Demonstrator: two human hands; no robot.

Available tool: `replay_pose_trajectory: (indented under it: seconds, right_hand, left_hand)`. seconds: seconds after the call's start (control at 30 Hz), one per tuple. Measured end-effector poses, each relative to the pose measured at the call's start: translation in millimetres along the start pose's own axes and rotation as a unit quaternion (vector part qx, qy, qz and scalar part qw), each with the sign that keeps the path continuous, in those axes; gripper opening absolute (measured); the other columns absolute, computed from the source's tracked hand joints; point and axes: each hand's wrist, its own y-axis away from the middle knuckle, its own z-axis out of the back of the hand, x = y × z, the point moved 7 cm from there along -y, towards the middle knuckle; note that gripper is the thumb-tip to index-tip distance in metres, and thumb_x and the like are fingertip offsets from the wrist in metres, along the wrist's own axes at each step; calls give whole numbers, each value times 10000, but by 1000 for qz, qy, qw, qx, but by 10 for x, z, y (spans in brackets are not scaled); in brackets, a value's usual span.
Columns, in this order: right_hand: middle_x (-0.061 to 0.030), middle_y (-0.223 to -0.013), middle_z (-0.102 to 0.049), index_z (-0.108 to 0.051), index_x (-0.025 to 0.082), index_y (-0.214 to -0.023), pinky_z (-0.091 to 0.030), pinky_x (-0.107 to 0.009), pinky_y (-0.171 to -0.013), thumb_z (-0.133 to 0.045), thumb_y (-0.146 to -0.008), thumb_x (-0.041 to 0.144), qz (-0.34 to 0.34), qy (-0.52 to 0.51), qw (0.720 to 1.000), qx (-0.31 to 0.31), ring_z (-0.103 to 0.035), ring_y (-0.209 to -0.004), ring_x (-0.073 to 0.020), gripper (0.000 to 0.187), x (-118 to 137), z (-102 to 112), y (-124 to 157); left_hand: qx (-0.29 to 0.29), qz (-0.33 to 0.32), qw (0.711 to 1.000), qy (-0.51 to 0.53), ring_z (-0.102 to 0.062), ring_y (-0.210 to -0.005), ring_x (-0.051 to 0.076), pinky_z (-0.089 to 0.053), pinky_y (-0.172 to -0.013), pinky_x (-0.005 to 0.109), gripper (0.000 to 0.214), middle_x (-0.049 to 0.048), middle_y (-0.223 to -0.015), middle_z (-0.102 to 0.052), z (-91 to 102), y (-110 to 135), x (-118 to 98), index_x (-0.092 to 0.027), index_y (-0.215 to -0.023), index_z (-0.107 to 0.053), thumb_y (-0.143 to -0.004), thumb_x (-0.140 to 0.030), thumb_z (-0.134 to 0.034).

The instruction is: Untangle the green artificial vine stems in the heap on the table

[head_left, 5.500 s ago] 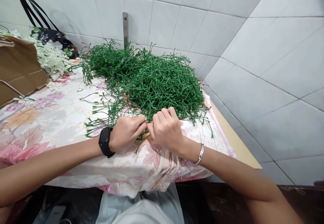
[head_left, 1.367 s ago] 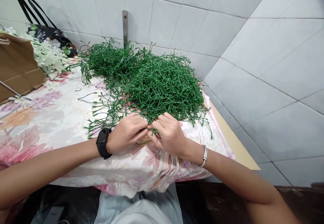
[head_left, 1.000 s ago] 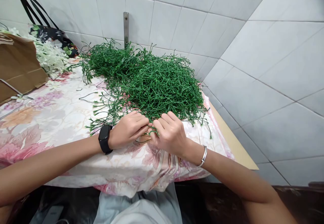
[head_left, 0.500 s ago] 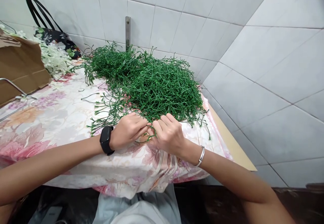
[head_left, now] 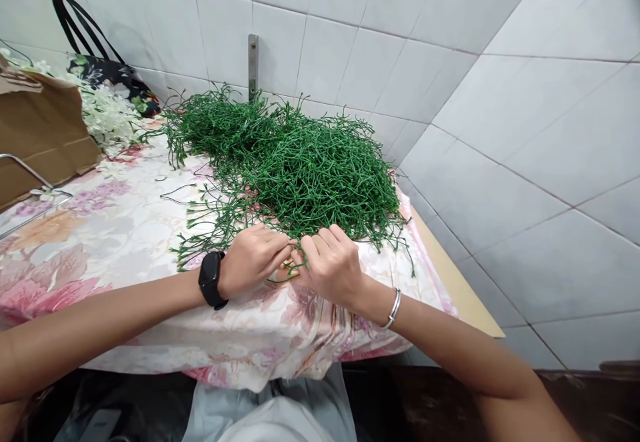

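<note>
My left hand and my right hand meet near the front of the table, fingers curled and pinched. Between them they grip a thin green artificial stem, whose small branched tips show below the fingers; most of it is hidden. Just beyond my hands rises a big tangled heap of green artificial stems. Several loose stems lie fanned out to the left of the heap, close to my left hand.
A floral cloth covers the table. At the left stand a brown paper bag, white artificial flowers, a bent metal wire and a black floral bag. Tiled walls close off the back and right.
Both hands stay almost in place, with only a slight shift of the fingers around the stem. The heap has not moved.
</note>
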Motion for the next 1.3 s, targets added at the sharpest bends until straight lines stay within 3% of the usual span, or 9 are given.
replay_pose_trajectory:
  seconds: [0.33,0.6,0.73,0.83,0.9,1.0,1.07,1.17,1.3]
  right_hand:
    - [29,-433,-291,-345,189,-468,-184,-271,-482,-498,-711,174,193,-86,973,-95,-239,-486,-107,288,-86,255,-12]
    - [36,-451,-284,-295,192,-480,-211,-263,-474,-466,-737,200,246,-177,951,-61,-253,-488,-98,309,-71,334,34]
    - [31,-449,-314,-335,190,-485,-228,-261,-471,-461,-728,210,254,-215,942,-49,-278,-482,-98,274,-30,391,48]
    - [34,-445,-291,-318,192,-476,-219,-263,-464,-435,-742,190,247,-227,941,-46,-257,-467,-93,290,-131,434,75]
    - [43,-434,-235,-266,193,-469,-204,-265,-457,-392,-758,139,182,-241,951,-61,-212,-448,-88,320,-356,451,69]
    - [48,-443,-177,-181,191,-486,-196,-270,-469,-383,-752,92,18,-244,967,-71,-177,-454,-86,348,-769,369,40]
    - [45,-461,-219,-213,188,-496,-211,-270,-496,-416,-750,107,16,-225,974,-24,-202,-482,-85,336,-799,231,14]
    - [36,-514,-320,-316,179,-535,-245,-265,-551,-442,-775,154,30,-196,979,45,-263,-536,-84,273,-742,11,-15]
    - [3,-640,-470,-446,166,-644,-289,-276,-645,-450,-805,223,-28,-205,975,83,-374,-642,-97,171,-836,-160,18]
  left_hand:
    - [-52,-106,992,38,-313,-494,102,-241,-511,252,276,-22,-505,-399,152,63,-167,-161,-564,-393,-840,-161,-398]
    - [-77,-201,976,39,-315,-468,102,-271,-475,246,264,-19,-474,-417,240,60,-308,-158,-557,-415,-819,-136,-398]
    - [-70,-276,958,27,-340,-469,108,-293,-466,251,138,-10,-496,-460,319,54,-393,-139,-655,-497,-785,-128,-454]
    - [-44,-296,954,14,-348,-463,106,-299,-467,258,169,-10,-490,-456,414,94,-378,-153,-624,-490,-788,-136,-453]
    - [-25,-282,959,18,-364,-474,107,-310,-482,260,187,-9,-489,-451,515,138,-288,-167,-627,-480,-804,-142,-425]
    - [-47,-181,982,14,-334,-471,107,-272,-476,267,232,-19,-470,-389,692,138,-7,-184,-574,-393,-780,-108,-465]
    - [-44,-134,990,-6,-331,-484,106,-265,-484,267,233,-15,-489,-387,705,93,138,-180,-579,-390,-791,-133,-475]
    - [-4,-111,993,-32,-375,-532,110,-307,-534,260,181,4,-555,-453,572,-63,233,-164,-641,-458,-818,-205,-452]
    - [53,-27,998,-20,-424,-578,119,-326,-568,262,188,14,-614,-502,398,-329,364,-144,-704,-509,-793,-297,-445]
